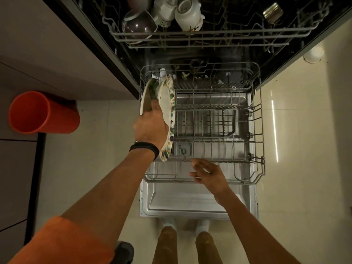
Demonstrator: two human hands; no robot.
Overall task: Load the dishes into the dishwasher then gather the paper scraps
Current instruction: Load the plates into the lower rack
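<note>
Seemingly two stiff, breakable plates (167,100) are gripped by their rims in the left hand (150,128), the right hand (209,176) spread and empty.

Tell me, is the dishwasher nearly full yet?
Not yet. Mugs and a bowl already sit in the upper rack. The left hand holds two plates on edge at the lower rack, which is mostly bare; the right hand is open. Gathering paper scraps comes afterwards.
</note>
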